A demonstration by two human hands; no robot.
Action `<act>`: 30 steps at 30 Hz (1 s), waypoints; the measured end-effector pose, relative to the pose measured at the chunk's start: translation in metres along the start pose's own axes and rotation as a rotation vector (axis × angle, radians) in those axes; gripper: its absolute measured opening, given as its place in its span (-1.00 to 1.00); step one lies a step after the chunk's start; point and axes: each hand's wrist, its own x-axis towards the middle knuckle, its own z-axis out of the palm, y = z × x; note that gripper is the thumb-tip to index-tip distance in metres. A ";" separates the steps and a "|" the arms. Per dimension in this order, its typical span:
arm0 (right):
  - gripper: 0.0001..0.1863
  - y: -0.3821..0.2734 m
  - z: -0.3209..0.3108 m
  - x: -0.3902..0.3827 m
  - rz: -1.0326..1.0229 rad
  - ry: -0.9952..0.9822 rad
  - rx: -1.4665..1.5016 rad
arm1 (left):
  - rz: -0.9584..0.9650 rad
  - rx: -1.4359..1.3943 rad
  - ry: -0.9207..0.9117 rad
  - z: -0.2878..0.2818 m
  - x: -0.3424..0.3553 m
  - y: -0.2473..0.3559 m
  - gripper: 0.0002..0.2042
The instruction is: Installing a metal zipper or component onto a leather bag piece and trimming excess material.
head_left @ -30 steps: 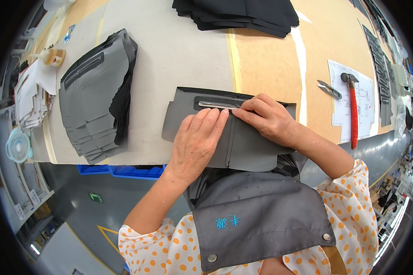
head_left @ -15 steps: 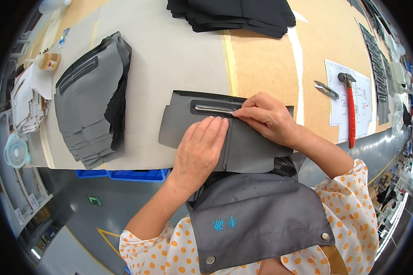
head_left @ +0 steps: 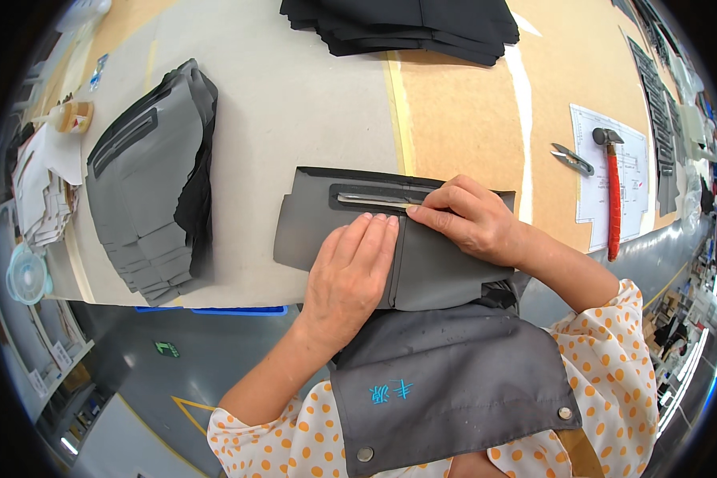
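Observation:
A grey fabric panel [head_left: 303,227] lies at the table's near edge, with a long narrow slot [head_left: 370,199] framed by a dark rounded border. My left hand [head_left: 350,267] rests flat on the panel, fingers stretched side by side and their tips just below the slot. At the slot's right end is my right hand [head_left: 474,227], fingers curled and thumb pressed along the lower border. Its fingertips close on the panel there and cover that end of the slot.
A stack of similar grey panels [head_left: 147,183] lies to the left, black fabric pieces [head_left: 406,28] at the far side. On the right are thread snips [head_left: 572,159], a red-handled hammer [head_left: 613,199] and a printed sheet [head_left: 633,175]. An amber bottle [head_left: 73,117] stands far left.
My right fingers have lifted and curled back a little, while the thumb has come to lie along the slot's lower border. My left hand stays flat on the panel. The view has shifted slightly.

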 end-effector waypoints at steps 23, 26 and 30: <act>-0.52 0.006 0.000 -0.001 -0.226 -0.018 -0.138 | -0.091 -0.104 -0.079 -0.007 0.010 0.001 -0.43; -0.53 0.005 0.001 -0.001 -0.217 -0.009 -0.135 | -0.075 -0.082 -0.076 -0.005 0.008 0.001 -0.44; -0.54 0.005 0.001 -0.001 -0.214 0.009 -0.124 | -0.048 -0.019 -0.072 -0.004 0.006 0.002 -0.47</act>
